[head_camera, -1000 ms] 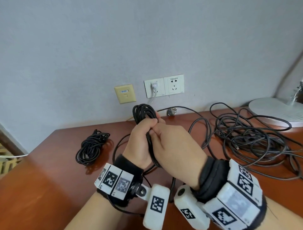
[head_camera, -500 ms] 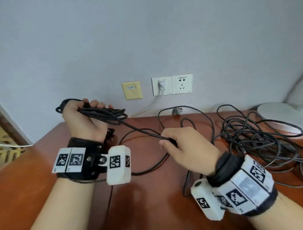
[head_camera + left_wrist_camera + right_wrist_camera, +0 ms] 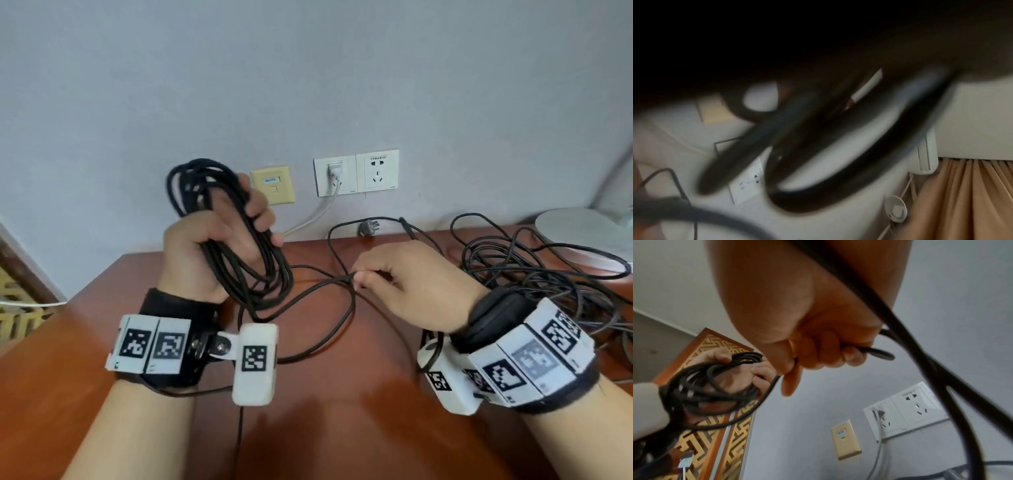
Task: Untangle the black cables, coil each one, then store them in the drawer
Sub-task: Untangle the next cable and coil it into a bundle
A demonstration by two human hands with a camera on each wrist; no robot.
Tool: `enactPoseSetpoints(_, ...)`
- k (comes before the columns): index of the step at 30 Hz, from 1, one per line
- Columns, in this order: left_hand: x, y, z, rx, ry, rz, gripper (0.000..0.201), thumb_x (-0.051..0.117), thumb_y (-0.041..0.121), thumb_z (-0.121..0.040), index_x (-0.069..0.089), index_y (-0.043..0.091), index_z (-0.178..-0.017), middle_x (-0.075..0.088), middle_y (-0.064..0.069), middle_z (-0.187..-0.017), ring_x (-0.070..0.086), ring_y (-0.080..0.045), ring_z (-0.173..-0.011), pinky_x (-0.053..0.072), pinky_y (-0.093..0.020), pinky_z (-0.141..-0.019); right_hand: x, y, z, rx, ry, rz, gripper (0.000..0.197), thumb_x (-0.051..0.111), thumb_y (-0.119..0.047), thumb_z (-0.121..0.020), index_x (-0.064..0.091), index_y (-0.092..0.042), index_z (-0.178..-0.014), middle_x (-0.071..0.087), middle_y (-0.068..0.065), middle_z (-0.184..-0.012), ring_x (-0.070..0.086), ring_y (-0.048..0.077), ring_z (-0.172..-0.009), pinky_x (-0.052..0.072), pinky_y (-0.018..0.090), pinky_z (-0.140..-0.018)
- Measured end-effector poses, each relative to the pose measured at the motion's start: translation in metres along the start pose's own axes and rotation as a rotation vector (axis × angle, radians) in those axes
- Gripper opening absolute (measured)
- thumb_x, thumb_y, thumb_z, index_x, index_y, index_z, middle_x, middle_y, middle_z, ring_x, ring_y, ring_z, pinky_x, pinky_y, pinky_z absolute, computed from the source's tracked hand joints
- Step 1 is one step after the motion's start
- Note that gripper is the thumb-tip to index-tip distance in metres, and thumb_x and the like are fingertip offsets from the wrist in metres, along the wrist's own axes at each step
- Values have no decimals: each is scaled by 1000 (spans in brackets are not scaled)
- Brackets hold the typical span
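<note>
At about nine o'clock from the centre of the head view, the left hand (image 3: 212,253) is raised above the reddish-brown wooden table (image 3: 342,428), its fingers curled around a bundle of black cable loops (image 3: 239,260) that hangs down past the wrist. In the left wrist view those loops (image 3: 838,146) fill the frame as blurred dark bands. From the bottom of the bundle a single loose strand of black cable (image 3: 318,287) runs toward three o'clock to the right hand (image 3: 411,287), which hovers above the table and pinches the strand between thumb and curled fingertips; the right wrist view shows the right hand (image 3: 818,337) closed on it, with the strand (image 3: 875,352) coming out past the fingers. On the wall at twelve o'clock sit a cream square wall plate (image 3: 273,185) and, just right of it, a white double wall socket (image 3: 356,172) with a white plug and lead in its left half. At two to three o'clock an untidy tangle of thin black cables (image 3: 534,274) lies on the table, next to a round pale-grey lamp base (image 3: 582,236) at the far right edge.
</note>
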State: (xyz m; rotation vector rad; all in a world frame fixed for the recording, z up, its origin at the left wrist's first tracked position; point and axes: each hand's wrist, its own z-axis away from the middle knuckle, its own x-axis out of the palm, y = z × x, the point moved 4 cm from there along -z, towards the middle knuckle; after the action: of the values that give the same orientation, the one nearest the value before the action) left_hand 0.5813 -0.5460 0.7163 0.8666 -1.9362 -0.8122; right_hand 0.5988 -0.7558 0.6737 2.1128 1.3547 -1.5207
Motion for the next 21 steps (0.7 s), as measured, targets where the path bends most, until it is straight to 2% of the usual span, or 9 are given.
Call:
enactPoseSetpoints(3, 18, -18, 2, -119, -64, -135, 70, 73, 13, -35, 49, 10, -100, 49, -11, -90, 50, -24, -86, 36, -35, -69, -14, -5, 2, 80, 115, 12, 25, 53, -25, -93, 57, -28, -69, 56, -9, -60, 51, 6, -60, 41, 23, -61)
enactPoseSetpoints(5, 27, -28, 4, -149, -41, -294, 71, 70, 12, -34, 50, 7, -102, 59, -23, -104, 57, -31, -98, 38, -34, -69, -17, -10, 3, 123, 156, 46, 22, 55, -26, -92, 63, -22, -72, 60, -4, -61, 52, 11, -60, 42, 30, -62)
enactPoseSetpoints(7, 33, -36, 6, -156, -30, -450, 69, 67, 15, -36, 53, 6, -103, 66, -22, -118, 61, -30, -104, 41, -35, -73, -15, -16, 3, 150, 211, 89, 19, 56, -27, -91, 65, -21, -74, 62, -3, -62, 54, 16, -63, 41, 29, -60)
enactPoseSetpoints(11, 38, -46, 9, -201, -74, -657, 52, 58, 23, -47, 63, 22, -99, 75, 5, -100, 66, -5, -81, 43, -31, -77, -18, -18, 4, 178, 246, 109, 17, 55, -29, -90, 63, -26, -76, 59, -5, -64, 57, 21, -67, 43, 30, -61)
enactPoseSetpoints(13, 36, -45, 9, -203, -37, -650, 49, 58, 17, -47, 66, 21, -96, 75, 0, -96, 66, -8, -80, 42, -33, -77, -24, -15, 5, 200, 271, 92, 20, 53, -33, -89, 64, -27, -75, 59, -6, -62, 57, 20, -66, 44, 30, -61)
enactPoseSetpoints(15, 34, -45, 8, -200, -32, -727, 44, 56, 12, -51, 60, 11, -95, 72, -2, -80, 64, -14, -76, 40, -35, -78, -31, -15, 6, 216, 362, 84, 25, 47, -37, -87, 63, -24, -73, 59, -5, -59, 56, 20, -62, 44, 31, -58)
enactPoseSetpoints(17, 36, -50, 8, -207, -67, -799, 44, 57, 21, -51, 52, 7, -93, 54, -26, -74, 53, -30, -71, 36, -37, -76, -31, -18, 6, 217, 381, 90, 26, 47, -37, -87, 60, -22, -71, 56, -5, -56, 54, 19, -59, 43, 30, -56)
enactPoseSetpoints(18, 38, -54, 8, -219, -74, -801, 49, 57, 26, -50, 51, 7, -95, 46, -29, -75, 47, -32, -72, 35, -40, -75, -30, -19, 6, 220, 369, 95, 25, 49, -36, -89, 59, -23, -71, 54, -6, -56, 53, 19, -59, 41, 30, -56)
enactPoseSetpoints(21, 43, -64, 8, -236, -72, -739, 50, 57, 27, -51, 55, 17, -99, 47, -15, -77, 44, -25, -78, 36, -43, -78, -26, -21, 6, 258, 354, 59, 22, 53, -31, -93, 66, -23, -77, 57, -8, -61, 54, 17, -64, 40, 29, -61)
